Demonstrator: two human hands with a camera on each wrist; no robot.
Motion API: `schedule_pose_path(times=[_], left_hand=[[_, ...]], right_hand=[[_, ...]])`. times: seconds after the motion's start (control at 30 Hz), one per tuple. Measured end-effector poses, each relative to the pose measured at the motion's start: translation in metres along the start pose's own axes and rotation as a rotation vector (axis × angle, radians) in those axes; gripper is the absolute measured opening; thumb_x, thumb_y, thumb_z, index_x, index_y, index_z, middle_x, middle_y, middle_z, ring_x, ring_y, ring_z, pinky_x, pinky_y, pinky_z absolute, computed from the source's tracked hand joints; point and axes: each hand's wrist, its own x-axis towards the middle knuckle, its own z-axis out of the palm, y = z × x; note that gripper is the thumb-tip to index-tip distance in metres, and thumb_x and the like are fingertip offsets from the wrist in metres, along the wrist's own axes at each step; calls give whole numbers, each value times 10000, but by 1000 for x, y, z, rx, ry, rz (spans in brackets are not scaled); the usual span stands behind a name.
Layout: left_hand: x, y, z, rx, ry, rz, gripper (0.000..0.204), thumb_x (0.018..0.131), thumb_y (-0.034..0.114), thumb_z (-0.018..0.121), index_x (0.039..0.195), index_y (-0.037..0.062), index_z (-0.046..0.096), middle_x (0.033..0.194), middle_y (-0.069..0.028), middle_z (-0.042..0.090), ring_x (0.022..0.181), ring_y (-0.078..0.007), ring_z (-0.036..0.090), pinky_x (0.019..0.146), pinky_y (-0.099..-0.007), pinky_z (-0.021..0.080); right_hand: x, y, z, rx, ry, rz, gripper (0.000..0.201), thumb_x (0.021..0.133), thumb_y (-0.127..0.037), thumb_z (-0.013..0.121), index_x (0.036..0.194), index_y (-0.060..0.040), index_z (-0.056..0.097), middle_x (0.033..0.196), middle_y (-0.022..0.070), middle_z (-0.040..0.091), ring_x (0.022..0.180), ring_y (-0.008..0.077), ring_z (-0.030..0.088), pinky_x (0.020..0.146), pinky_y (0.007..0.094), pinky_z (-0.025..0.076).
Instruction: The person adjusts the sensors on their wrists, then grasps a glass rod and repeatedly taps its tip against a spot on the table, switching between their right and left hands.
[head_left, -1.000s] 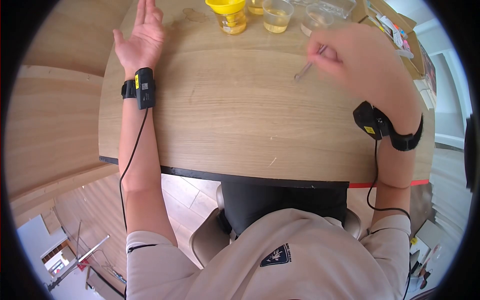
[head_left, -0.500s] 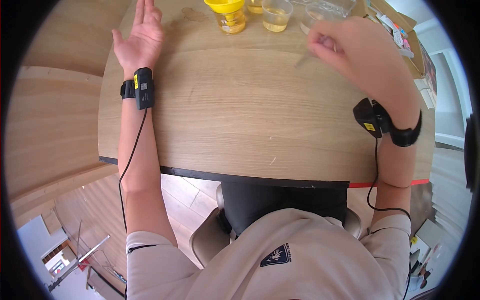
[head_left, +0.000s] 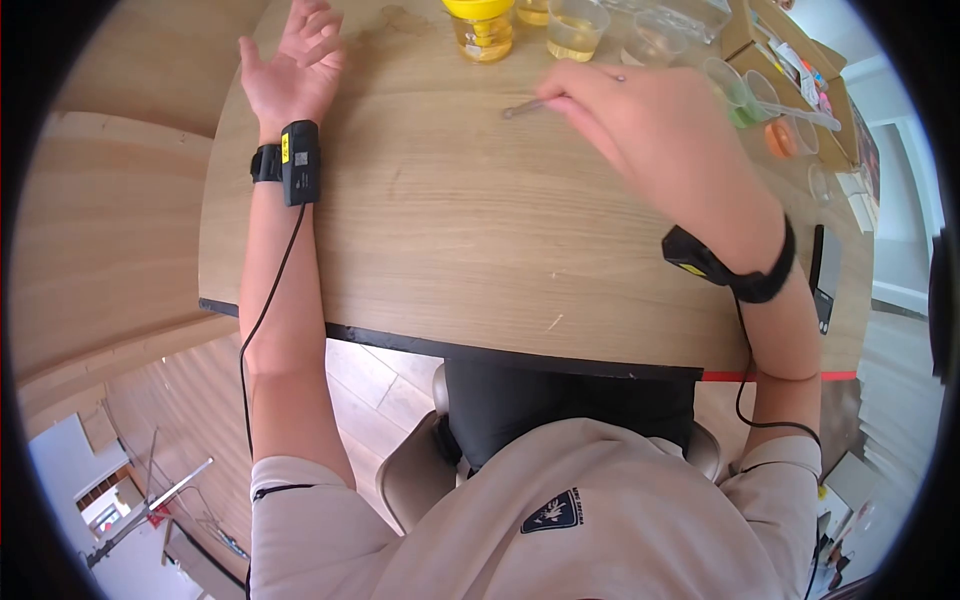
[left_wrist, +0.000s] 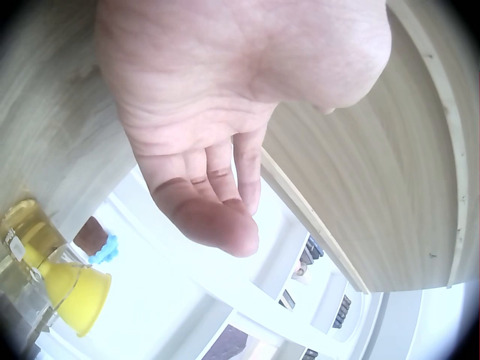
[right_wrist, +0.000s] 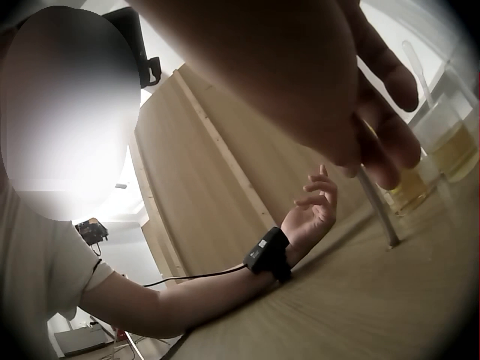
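My right hand (head_left: 650, 120) pinches a thin greyish rod (head_left: 522, 107) between thumb and fingers, over the table in front of the cups. In the right wrist view the rod (right_wrist: 381, 210) slants down with its lower end right at the tabletop. My left hand (head_left: 295, 75) lies palm up at the table's left side with relaxed fingers and holds nothing. Between the hands, farther back, stands a glass beaker (head_left: 482, 45) of amber liquid with a yellow funnel (head_left: 478, 9) in it. Beside it is a clear plastic cup (head_left: 577, 40) of pale yellow liquid.
Another clear cup (head_left: 652, 42) stands behind my right hand. Farther right are a cup with green contents (head_left: 742, 110), an orange one (head_left: 785, 138) and a cardboard box (head_left: 835, 110) of supplies. A dark flat device (head_left: 825, 265) lies near the right edge.
My right hand has moved left with the rod, uncovering the green and orange cups. The left fingers have curled slightly. The head view has shifted a little.
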Motion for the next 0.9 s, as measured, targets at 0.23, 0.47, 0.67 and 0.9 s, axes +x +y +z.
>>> schedule_pose_path(times=[0.23, 0.47, 0.67, 0.9], left_hand=[[2, -7, 5, -36, 68, 67, 615, 1049, 552, 419, 659, 77, 407, 742, -31, 400, 729, -159, 408, 548, -253, 423], [4, -3, 1, 118, 184, 110, 222, 989, -14, 579, 771, 17, 548, 1187, -163, 628, 1079, -208, 602, 781, -256, 594], [6, -13, 12, 48, 175, 144, 181, 992, -68, 468, 1118, -135, 581, 1540, -258, 421, 1414, -358, 459, 990, -371, 601], [7, -8, 6, 112, 168, 167, 213, 1007, -50, 454, 845, -69, 590, 1594, -267, 332, 1454, -379, 410, 1087, -441, 544]], right_hand=[[-2, 5, 0, 9, 28, -62, 100, 950, -214, 675, 977, -121, 699, 756, 86, 682, 629, 298, 627, 577, 384, 473], [-1, -5, -8, 48, -57, 18, 104, 930, -197, 690, 975, -103, 698, 732, 100, 675, 643, 302, 642, 584, 385, 481], [-2, -16, -12, 53, -5, 4, 108, 917, -162, 700, 997, -89, 690, 769, 112, 685, 684, 314, 657, 602, 385, 499], [2, -6, -30, -7, 1, 118, 118, 929, -164, 666, 1033, -110, 661, 775, 96, 688, 684, 312, 661, 605, 393, 497]])
